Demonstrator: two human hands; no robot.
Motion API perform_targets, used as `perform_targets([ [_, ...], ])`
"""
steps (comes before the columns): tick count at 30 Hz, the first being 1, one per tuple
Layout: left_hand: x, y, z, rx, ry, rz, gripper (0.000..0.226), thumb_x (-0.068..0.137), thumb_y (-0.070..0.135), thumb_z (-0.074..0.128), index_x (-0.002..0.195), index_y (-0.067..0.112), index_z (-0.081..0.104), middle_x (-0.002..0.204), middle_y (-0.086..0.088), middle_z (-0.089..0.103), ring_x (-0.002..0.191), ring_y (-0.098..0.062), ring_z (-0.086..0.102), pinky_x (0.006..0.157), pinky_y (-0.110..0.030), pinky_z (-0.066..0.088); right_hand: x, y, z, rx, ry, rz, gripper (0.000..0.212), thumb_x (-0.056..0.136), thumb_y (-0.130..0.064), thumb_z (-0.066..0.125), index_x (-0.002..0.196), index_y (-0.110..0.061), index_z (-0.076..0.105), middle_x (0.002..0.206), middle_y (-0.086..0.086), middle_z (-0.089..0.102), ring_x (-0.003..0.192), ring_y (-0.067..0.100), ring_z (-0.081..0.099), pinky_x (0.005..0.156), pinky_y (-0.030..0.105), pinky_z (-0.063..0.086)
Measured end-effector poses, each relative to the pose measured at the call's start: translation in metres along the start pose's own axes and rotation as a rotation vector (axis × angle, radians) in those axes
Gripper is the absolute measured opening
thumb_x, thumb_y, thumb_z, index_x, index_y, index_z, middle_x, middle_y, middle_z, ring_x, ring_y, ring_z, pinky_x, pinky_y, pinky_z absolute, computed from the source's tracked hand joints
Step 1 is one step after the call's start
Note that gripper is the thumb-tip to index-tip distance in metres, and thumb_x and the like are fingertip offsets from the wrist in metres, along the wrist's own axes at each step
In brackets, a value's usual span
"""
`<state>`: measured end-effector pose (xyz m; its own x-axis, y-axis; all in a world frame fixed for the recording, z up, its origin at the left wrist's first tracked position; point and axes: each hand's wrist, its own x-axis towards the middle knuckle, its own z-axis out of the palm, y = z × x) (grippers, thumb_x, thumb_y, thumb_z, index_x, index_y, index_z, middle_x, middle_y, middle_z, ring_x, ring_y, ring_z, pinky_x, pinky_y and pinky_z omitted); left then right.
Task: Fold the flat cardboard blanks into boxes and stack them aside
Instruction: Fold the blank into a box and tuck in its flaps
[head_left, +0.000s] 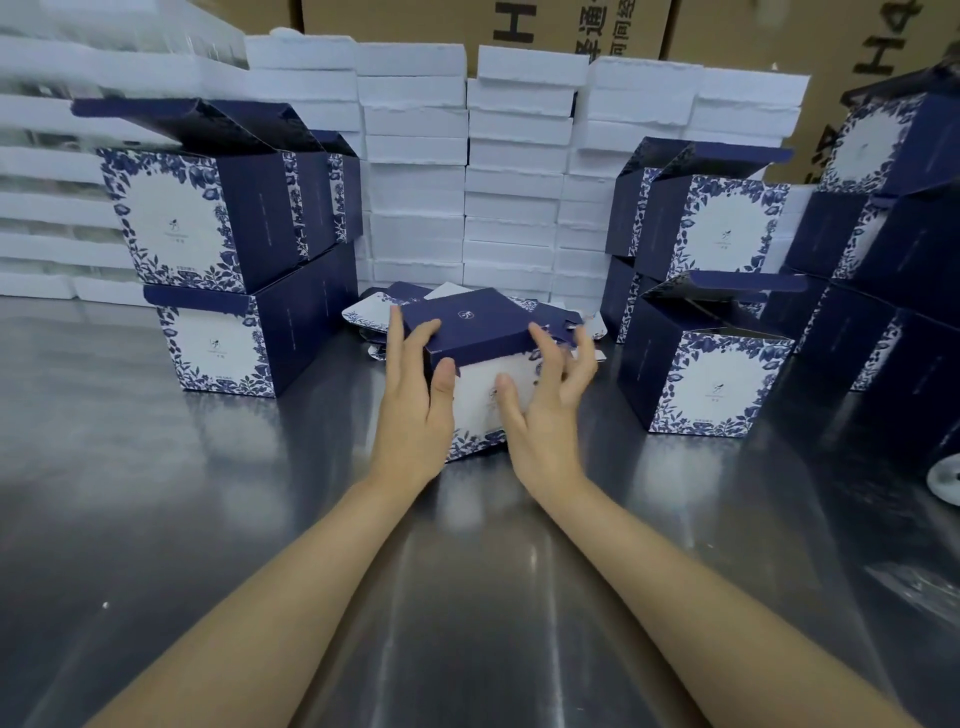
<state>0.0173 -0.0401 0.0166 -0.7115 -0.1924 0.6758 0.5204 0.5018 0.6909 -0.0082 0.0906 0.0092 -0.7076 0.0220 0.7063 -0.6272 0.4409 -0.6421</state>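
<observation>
Half-folded box (470, 332) is sitting on the steel table (260, 519), centre, right at both hands. Its navy top panel is facing up, and the white flowered front face is showing below it.

Left hand (415, 408) is gripping the box's left corner. Its fingers are running up the left side, one fingertip is hooking over the top panel, and the thumb is pressing on the panel's front edge.

Right hand (541, 415) is motion-blurred. Its thumb is touching the white front face. The other fingers are spreading loose and half-curled by the right edge of the top panel, grasping nothing I can make out, so I'm reading it as released.

Flat blanks (371, 312) are lying in a loose pile just behind the box, poking out on both sides of it.

Finished boxes are standing two high on either side: left stack (218, 270) near the pile's left, right stack (701, 322) near its right. Their top flaps are standing open. More navy boxes (883, 291) are piling up at far right.

White flat packs (415, 171) are forming a wall of stacks along the back. Brown cartons (395, 21) with black print are standing behind those.

A small white round thing (946, 478) is sitting at the table's right edge, cut off by the frame. Can't tell what it is.
</observation>
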Motion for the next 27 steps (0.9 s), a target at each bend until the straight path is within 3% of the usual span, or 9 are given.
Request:
perform_targets([
  [3, 0.000, 0.003, 0.006, 0.009, -0.011, -0.056, 0.046, 0.104, 0.027, 0.034, 0.149, 0.025, 0.027, 0.163, 0.006, 0.000, 0.123, 0.035, 0.003, 0.092, 0.009, 0.013, 0.002, -0.001, -0.006, 0.091, -0.134, 0.101, 0.050, 0.099, -0.020, 0.052, 0.145, -0.019, 0.033, 0.145, 0.004, 0.042, 0.124, 0.018, 0.045, 0.110, 0.033, 0.033],
  [6, 0.010, 0.023, 0.011, -0.018, 0.025, -0.030, 0.045, 0.104, 0.027, 0.035, 0.148, 0.027, 0.029, 0.163, 0.006, 0.001, 0.135, 0.020, 0.007, 0.094, 0.009, 0.011, 0.022, -0.015, -0.025, 0.091, -0.054, 0.046, 0.047, 0.096, -0.017, 0.056, 0.140, -0.021, 0.039, 0.137, -0.003, 0.050, 0.120, 0.014, 0.049, 0.105, 0.039, 0.039],
  [9, 0.037, 0.064, 0.022, -0.105, 0.127, 0.086, 0.042, 0.103, 0.017, 0.037, 0.145, 0.019, 0.035, 0.163, -0.002, 0.006, 0.143, -0.001, 0.016, 0.103, 0.000, 0.018, 0.056, -0.040, -0.052, 0.098, 0.089, -0.084, 0.047, 0.093, -0.009, 0.057, 0.136, -0.021, 0.041, 0.135, -0.001, 0.051, 0.119, 0.016, 0.051, 0.102, 0.042, 0.041],
  [13, 0.075, 0.126, 0.060, -0.318, 0.176, 0.267, 0.038, 0.102, 0.013, 0.041, 0.140, 0.012, 0.040, 0.162, -0.009, 0.011, 0.143, -0.017, 0.030, 0.111, -0.036, 0.035, 0.100, -0.062, -0.115, 0.127, 0.262, -0.258, 0.048, 0.089, -0.004, 0.055, 0.127, -0.025, 0.034, 0.131, 0.005, 0.050, 0.116, 0.021, 0.053, 0.098, 0.048, 0.045],
  [16, 0.090, 0.160, 0.104, -0.410, 0.091, 0.370, 0.043, 0.102, 0.019, 0.046, 0.143, 0.012, 0.039, 0.162, -0.010, 0.012, 0.145, -0.017, 0.025, 0.114, -0.037, 0.032, 0.120, -0.047, -0.167, 0.128, 0.373, -0.334, 0.046, 0.085, 0.002, 0.051, 0.126, -0.008, 0.032, 0.131, 0.015, 0.045, 0.119, 0.025, 0.051, 0.101, 0.048, 0.044],
  [20, 0.093, 0.154, 0.155, -0.376, -0.094, 0.302, 0.053, 0.101, 0.024, 0.048, 0.150, 0.019, 0.028, 0.162, -0.002, 0.009, 0.147, -0.009, 0.012, 0.116, -0.021, 0.020, 0.123, -0.009, -0.207, 0.112, 0.326, -0.117, 0.045, 0.086, -0.002, 0.048, 0.124, -0.020, 0.033, 0.120, 0.013, 0.055, 0.101, 0.017, 0.060, 0.085, 0.031, 0.051],
  [22, 0.088, 0.135, 0.169, -0.339, -0.190, 0.191, 0.055, 0.102, 0.023, 0.044, 0.152, 0.021, 0.022, 0.160, -0.011, 0.017, 0.145, -0.019, 0.019, 0.116, -0.029, 0.024, 0.122, 0.009, -0.209, 0.020, 0.235, 0.041, 0.046, 0.087, -0.005, 0.049, 0.123, -0.029, 0.035, 0.103, -0.003, 0.059, 0.075, -0.001, 0.059, 0.067, 0.016, 0.048],
  [24, 0.082, 0.117, 0.177, -0.253, -0.286, 0.149, 0.058, 0.104, 0.020, 0.039, 0.154, 0.022, 0.011, 0.158, -0.016, 0.020, 0.144, -0.026, 0.023, 0.116, -0.031, 0.024, 0.123, 0.022, -0.204, -0.035, 0.247, 0.151, 0.047, 0.087, -0.008, 0.049, 0.127, -0.030, 0.035, 0.091, -0.011, 0.054, 0.055, -0.003, 0.048, 0.050, 0.009, 0.039],
  [27, 0.077, 0.109, 0.185, -0.184, -0.315, 0.202, 0.064, 0.102, 0.013, 0.039, 0.154, 0.018, 0.001, 0.163, -0.001, 0.000, 0.148, -0.012, 0.007, 0.106, 0.001, 0.006, 0.126, 0.029, -0.198, -0.022, 0.347, 0.209, 0.047, 0.087, -0.009, 0.045, 0.128, -0.030, 0.034, 0.102, -0.003, 0.056, 0.063, 0.009, 0.047, 0.047, 0.011, 0.036],
])
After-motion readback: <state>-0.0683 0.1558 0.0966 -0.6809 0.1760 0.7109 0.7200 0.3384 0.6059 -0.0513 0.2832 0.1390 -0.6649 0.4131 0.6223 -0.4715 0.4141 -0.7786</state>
